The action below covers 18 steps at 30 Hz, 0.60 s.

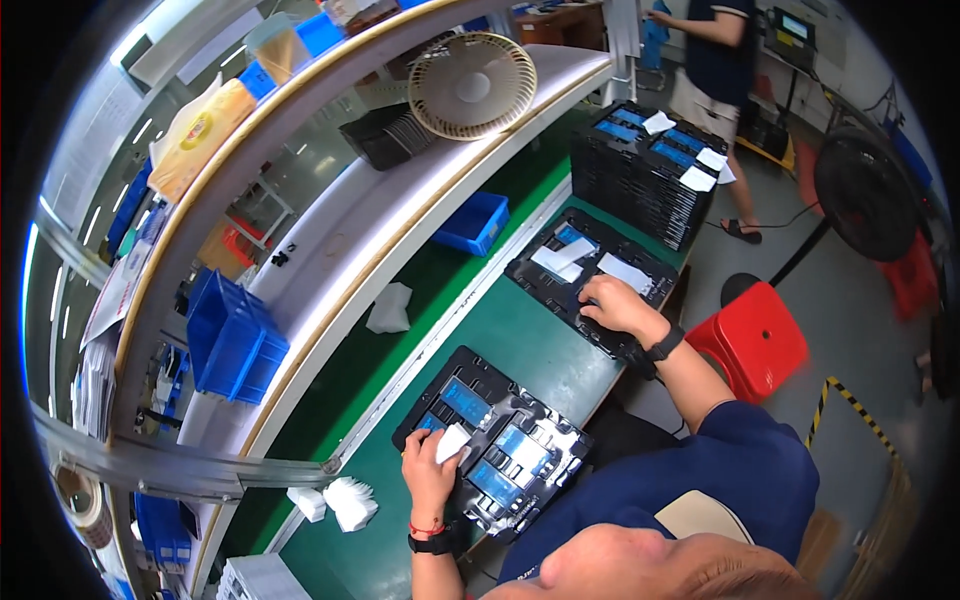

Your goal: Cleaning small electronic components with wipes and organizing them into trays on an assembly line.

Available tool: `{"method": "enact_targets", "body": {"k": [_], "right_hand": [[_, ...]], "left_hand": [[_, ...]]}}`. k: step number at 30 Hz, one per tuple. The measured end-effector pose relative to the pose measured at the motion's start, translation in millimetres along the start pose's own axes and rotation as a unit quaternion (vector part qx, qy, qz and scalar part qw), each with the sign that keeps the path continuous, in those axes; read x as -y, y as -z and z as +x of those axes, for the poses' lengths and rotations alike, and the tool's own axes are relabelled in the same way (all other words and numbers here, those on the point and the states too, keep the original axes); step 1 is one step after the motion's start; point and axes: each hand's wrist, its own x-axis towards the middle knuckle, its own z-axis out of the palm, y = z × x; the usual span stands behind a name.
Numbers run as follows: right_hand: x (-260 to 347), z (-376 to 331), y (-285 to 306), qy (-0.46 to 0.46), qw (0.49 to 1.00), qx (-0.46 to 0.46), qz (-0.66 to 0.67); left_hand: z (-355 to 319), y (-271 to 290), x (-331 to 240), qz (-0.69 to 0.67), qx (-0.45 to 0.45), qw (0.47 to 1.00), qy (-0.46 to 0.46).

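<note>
My left hand [428, 472] holds a small white pad [452, 441] over the near black tray [560, 445]. That tray holds several flat parts with blue faces [465, 400]. My right hand [615, 305] reaches forward and rests, fingers bent down, on the right side of a second black tray [525, 272]. Two white slips [560, 260] and a blue-faced part lie in that tray. What is under my right fingers is hidden. Both wrists wear black bands. Both trays sit on the green bench top [520, 340].
A tall stack of black trays [640, 190] with white slips on top stands at the bench's far end. Nearby are a red stool [760, 340], a black floor fan [865, 195] and another person [715, 60]. Blue bins [235, 340] and a beige fan [472, 85] sit on shelves. White pads [345, 500] lie on the belt.
</note>
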Motion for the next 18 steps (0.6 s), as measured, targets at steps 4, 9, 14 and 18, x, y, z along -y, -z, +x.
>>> {"method": "enact_targets", "body": {"k": [4, 9, 14, 18], "right_hand": [[-0.2, 2.4, 2.5, -0.003, 1.0, 0.01, 0.011], [-18.9, 28.7, 25.2, 0.032, 0.999, -0.027, -0.016], [-57.6, 84.5, 28.2, -0.023, 0.997, 0.042, -0.062], [-56.9, 114.7, 16.7, -0.063, 0.994, 0.071, -0.061]], "left_hand": [[2.0, -4.3, 2.2, -0.009, -0.005, 1.0, -0.009], [5.0, -2.7, -5.0, 0.004, 0.0, 1.0, -0.002], [-0.7, -7.3, 8.9, -0.025, -0.001, 0.999, -0.023], [-2.1, -11.4, 25.5, -0.011, -0.006, 0.998, -0.061]]}}
